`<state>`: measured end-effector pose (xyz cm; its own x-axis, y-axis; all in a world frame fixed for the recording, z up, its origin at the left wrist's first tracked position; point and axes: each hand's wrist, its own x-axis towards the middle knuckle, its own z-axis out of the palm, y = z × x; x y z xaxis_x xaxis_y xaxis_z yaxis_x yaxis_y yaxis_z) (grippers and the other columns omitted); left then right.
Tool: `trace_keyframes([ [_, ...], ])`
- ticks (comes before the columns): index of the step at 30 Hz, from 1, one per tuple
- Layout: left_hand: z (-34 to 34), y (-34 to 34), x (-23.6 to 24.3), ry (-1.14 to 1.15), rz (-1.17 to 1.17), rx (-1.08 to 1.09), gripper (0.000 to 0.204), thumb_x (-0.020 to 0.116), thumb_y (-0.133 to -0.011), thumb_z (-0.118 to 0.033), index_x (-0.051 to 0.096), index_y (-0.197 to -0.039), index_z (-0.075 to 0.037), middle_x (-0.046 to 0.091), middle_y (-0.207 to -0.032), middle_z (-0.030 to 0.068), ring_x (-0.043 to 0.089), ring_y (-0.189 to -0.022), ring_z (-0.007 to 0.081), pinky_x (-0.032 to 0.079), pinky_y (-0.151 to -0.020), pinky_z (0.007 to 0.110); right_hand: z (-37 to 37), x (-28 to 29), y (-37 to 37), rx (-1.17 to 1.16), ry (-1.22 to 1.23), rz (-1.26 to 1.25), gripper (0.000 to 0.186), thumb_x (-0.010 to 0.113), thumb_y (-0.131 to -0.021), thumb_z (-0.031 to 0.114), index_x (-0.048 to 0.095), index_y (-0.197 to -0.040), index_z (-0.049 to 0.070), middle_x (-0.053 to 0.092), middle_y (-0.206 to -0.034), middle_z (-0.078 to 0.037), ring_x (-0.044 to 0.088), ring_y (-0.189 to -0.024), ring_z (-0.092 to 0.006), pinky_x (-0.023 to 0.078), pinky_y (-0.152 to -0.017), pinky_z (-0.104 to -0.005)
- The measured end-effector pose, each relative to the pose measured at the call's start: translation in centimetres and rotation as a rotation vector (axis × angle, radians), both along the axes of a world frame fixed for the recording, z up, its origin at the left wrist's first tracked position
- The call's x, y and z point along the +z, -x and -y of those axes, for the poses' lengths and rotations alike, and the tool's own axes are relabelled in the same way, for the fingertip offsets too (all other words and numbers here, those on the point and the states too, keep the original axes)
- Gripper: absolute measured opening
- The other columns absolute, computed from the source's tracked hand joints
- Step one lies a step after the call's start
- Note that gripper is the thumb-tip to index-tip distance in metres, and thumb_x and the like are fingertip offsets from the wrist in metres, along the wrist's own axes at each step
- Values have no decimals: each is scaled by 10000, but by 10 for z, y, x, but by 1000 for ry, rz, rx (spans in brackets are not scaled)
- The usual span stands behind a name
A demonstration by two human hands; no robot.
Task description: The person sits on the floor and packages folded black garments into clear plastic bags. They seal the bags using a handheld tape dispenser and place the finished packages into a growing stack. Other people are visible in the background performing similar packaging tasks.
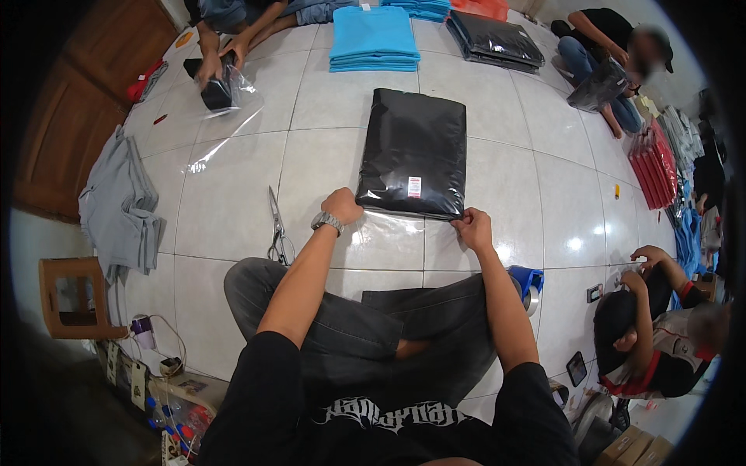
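A black folded garment in a clear plastic bag (416, 147) lies flat on the tiled floor in front of my crossed legs, a small white and red label on its near part. The bag's loose clear flap spreads toward me. My left hand (342, 206), with a metal watch on its wrist, is closed at the flap's left corner. At the right corner, my right hand (474, 231) pinches the plastic between thumb and fingers. Scissors (277, 229) lie left of my left forearm. Beside my right knee stands a blue tape dispenser (528, 286).
Stacks of light blue shirts (374, 39) and bagged black garments (497, 43) lie at the far side. Co-workers sit at far left, far right and near right; two handle bagged garments. Grey clothes (120, 198) and a brown stool (74, 299) are on the left, red bagged garments (651, 167) on the right.
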<state>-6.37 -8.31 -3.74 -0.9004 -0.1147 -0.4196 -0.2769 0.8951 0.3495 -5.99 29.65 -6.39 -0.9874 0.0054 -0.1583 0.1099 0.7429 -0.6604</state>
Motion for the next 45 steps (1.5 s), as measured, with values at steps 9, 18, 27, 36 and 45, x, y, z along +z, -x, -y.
trace_keyframes([
  [9, 9, -30, -19, -530, 80, 163, 169, 728, -901, -190, 713, -823, -41, 768, -783, 155, 756, -621, 230, 606, -584, 370, -17, -4, -30, -142, 465, 470, 153, 758, -827, 53, 719, -902, -75, 719, -737, -182, 721, -595, -258, 582, -536, -364],
  [18, 14, -45, -20, -686, 169, 391, 178, 778, -912, -166, 695, -910, -8, 791, -890, 158, 762, -676, 211, 583, -532, 328, -6, 11, -27, -310, 328, 342, 389, 758, -986, 325, 681, -843, -29, 701, -699, -126, 690, -528, -206, 561, -459, -341],
  [27, 1, -28, -24, -878, 124, 393, 171, 755, -916, -93, 662, -1026, 0, 792, -930, 162, 786, -716, 237, 566, -510, 304, -75, -38, -6, -47, 40, 188, 410, 716, -974, 312, 706, -776, -47, 697, -653, -147, 698, -529, -233, 551, -466, -378],
  [36, 14, -43, -21, -849, 143, 432, 170, 756, -939, -91, 663, -1045, 3, 799, -965, 160, 792, -740, 232, 560, -530, 281, -10, 0, -26, -172, 336, 328, 194, 765, -912, 100, 717, -804, -54, 710, -674, -149, 705, -541, -215, 568, -474, -356],
  [45, 13, -48, -8, -884, 205, 489, 123, 709, -954, -88, 690, -1037, 0, 795, -991, 159, 786, -785, 235, 601, -600, 313, -34, -14, -17, -88, 214, 402, 83, 632, -967, 40, 688, -943, -17, 737, -794, -135, 723, -597, -218, 595, -507, -357],
])
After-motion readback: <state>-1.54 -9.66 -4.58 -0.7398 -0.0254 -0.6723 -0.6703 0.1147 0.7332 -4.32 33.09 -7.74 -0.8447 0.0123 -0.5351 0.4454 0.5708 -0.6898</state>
